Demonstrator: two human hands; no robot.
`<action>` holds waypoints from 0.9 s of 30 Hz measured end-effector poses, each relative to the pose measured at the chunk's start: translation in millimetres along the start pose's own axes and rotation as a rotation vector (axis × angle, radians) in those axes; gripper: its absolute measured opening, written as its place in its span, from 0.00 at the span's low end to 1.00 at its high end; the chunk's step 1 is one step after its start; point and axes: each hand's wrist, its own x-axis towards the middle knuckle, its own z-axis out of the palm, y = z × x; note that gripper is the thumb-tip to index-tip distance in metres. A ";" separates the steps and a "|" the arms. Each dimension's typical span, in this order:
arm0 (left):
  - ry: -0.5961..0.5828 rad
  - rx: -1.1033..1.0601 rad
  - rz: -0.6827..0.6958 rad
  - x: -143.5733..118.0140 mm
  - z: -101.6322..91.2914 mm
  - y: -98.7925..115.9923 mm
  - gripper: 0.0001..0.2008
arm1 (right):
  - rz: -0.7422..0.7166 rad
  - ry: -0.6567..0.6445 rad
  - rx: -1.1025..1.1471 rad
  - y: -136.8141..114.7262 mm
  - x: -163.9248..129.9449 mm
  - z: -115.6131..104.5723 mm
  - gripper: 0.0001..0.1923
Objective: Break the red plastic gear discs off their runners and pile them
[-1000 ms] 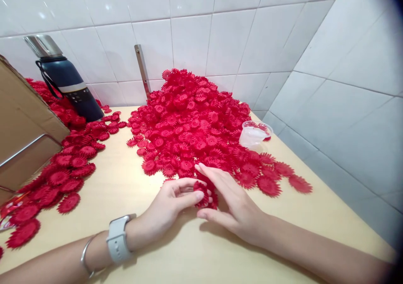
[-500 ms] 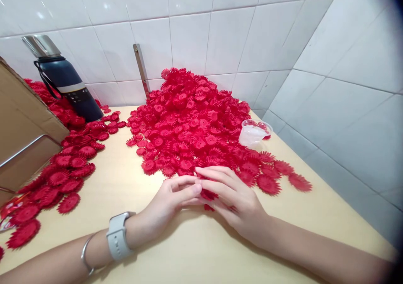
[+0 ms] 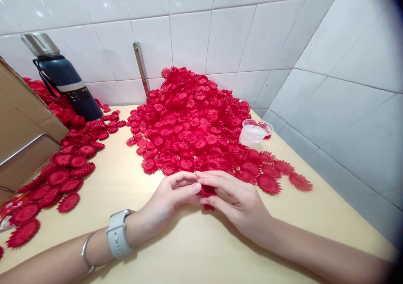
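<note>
My left hand [image 3: 176, 196] and my right hand [image 3: 241, 200] meet fingertip to fingertip, just in front of a large heap of red fringed paper-like flowers [image 3: 189, 128]. Between them they hold a red fringed flower [image 3: 208, 191], mostly covered by the fingers. The left thumb and fingers are pinched together at its left side. On the right, my fingers curve over it from above with the thumb below. A scrap of red shows under the right thumb.
Behind the heap's right side stands a clear plastic cup [image 3: 255, 133]. To the left are a cardboard box [image 3: 28, 124], a dark blue flask [image 3: 71, 84] and more red flowers [image 3: 59, 177]. Tiled walls [image 3: 192, 36] bound the table [image 3: 126, 149] at the back and right; a metal strip [image 3: 141, 70] leans there.
My right fingers have drawn closer together and shifted slightly, and the right thumb now shows below the flower. The left hand stays nearly in place.
</note>
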 end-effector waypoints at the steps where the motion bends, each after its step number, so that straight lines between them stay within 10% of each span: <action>1: -0.001 0.004 0.001 0.0 -0.3 -0.1 0.07 | 0.025 -0.011 0.014 -0.7 0.6 0.1 0.16; 27: -0.061 0.016 -0.019 -0.4 -0.8 -1.6 0.06 | -0.084 -0.053 -0.009 1.9 0.5 -6.0 0.16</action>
